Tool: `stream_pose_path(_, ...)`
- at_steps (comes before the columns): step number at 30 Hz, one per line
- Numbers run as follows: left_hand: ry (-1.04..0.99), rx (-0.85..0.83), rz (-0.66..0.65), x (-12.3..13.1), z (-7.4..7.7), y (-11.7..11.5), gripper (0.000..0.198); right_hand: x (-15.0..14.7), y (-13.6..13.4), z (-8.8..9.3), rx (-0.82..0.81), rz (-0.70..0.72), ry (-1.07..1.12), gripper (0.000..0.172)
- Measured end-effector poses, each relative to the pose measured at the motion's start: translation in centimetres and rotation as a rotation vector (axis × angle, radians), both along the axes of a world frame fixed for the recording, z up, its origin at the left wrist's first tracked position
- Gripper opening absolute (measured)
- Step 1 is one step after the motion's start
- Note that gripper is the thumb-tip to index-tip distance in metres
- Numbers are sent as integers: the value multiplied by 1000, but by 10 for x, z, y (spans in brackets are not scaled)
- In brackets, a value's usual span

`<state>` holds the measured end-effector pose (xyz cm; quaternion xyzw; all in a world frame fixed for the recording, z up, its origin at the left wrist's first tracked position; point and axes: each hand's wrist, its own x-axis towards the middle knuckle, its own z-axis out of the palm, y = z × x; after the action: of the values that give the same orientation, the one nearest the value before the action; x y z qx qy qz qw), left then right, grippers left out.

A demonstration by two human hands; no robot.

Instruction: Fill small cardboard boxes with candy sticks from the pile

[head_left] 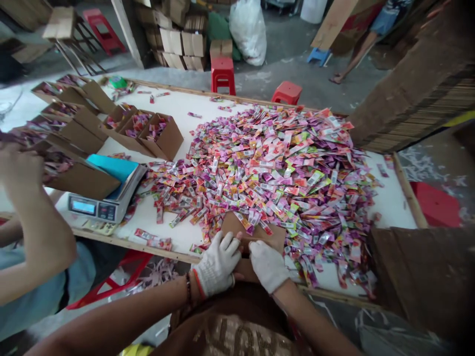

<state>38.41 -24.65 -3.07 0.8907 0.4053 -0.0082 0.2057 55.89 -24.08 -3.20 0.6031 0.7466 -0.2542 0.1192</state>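
Observation:
At the table's near edge, a small brown cardboard box [273, 239] sits between my hands, its flaps partly raised. My left hand [218, 264], in a white knit glove with fingertips showing, grips the box's left side with bent fingers. Opposite it, my right hand [267, 266], gloved too, has its fingers curled over the box's right edge. A few candy sachets lie on the far flap. Right behind the box spreads a big heap of colourful candy sachets [267, 163]. My palms hide much of the box's inside.
To the left, a co-worker's arm [33, 217] holds a filled box over a digital scale [98, 205]. Several boxes of sachets [159, 136] stand beyond it. Stacked flat cardboard [411, 94] rises on the right. Red stools [222, 74] stand behind the wood-edged white table [393, 198].

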Motion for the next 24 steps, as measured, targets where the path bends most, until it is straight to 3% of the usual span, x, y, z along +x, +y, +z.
stream_pose_path(2,-5,-33,55,12,-2,0,82,-8,7,-13,-31,14,4,29)
stream_pose_path(5,-13,-68,109,33,-7,0,104,3,11,-23,-19,-31,134,32)
stream_pose_path(7,-30,-51,98,41,-7,6,106,19,17,-17,-110,-151,305,28)
stream_pose_path(9,-66,-27,96,36,-1,18,103,34,31,-3,-283,-370,579,21)
stream_pose_path(10,-87,-29,121,26,5,25,103,40,40,4,-318,-506,731,24)
stream_pose_path(12,-135,-57,260,-10,18,39,102,46,63,12,-239,-743,938,41)
stream_pose_path(13,-164,-82,379,-34,24,43,100,45,76,10,-165,-782,959,45)
stream_pose_path(15,-259,-155,679,-92,26,47,92,35,104,-5,-73,-688,812,38)
stream_pose_path(17,-420,-278,999,-152,10,41,78,14,131,-35,-38,-513,520,33)
stream_pose_path(20,-765,-543,1491,-217,-43,24,68,-43,159,-88,116,-396,188,48)
stream_pose_path(22,-975,-661,1641,-233,-85,13,63,-95,161,-116,179,-331,176,49)
stream_pose_path(24,-993,-684,1666,-234,-121,5,45,-147,153,-133,175,-237,267,39)
